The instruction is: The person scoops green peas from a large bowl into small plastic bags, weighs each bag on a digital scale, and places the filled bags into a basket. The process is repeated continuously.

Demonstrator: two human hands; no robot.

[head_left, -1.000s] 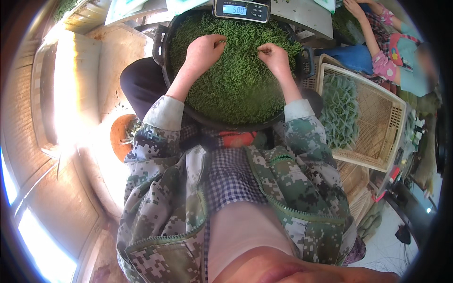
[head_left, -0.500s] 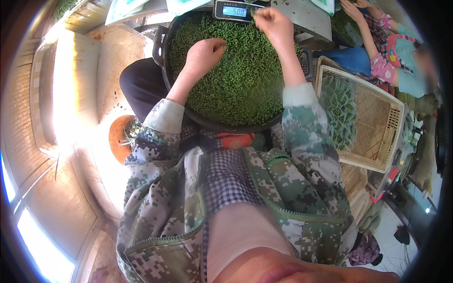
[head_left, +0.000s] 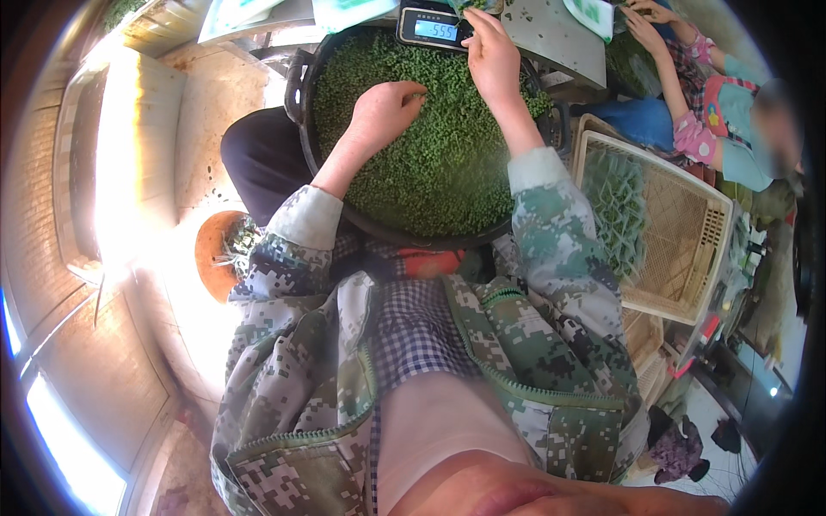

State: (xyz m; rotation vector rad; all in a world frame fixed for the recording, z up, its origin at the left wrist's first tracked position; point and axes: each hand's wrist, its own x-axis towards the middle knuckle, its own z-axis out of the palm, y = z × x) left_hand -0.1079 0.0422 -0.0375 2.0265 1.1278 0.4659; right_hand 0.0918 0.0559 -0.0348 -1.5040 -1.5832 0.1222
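Note:
A wide black tub (head_left: 303, 133) with side handles stands before me, filled with a dense mass of tiny green sprout-like pieces (head_left: 422, 172); their exact kind is too small to tell. Over its middle left hovers my left hand (head_left: 385, 113), thumb and fingertips pressed together; what they pinch, if anything, is hidden. At the tub's far edge sits a small digital scale (head_left: 430, 29) with a lit display. My right hand (head_left: 495, 64) is by the scale's right end, fingers stretched out and thumb apart, beside a small clear container (head_left: 482, 5) with greens, partly cut off by the frame.
Behind the tub is a grey table (head_left: 559, 39) with green-and-white bags (head_left: 348, 13). To the right stands a cream plastic crate (head_left: 680, 258) holding green net-like packs. Another person's hands (head_left: 645, 26) work at far right. An orange bowl (head_left: 211, 254) sits at left.
My right hand has gone from a pinch to stretched fingers beside the scale, whose reading has changed. My left hand has shifted slightly right and nearer, still pinched.

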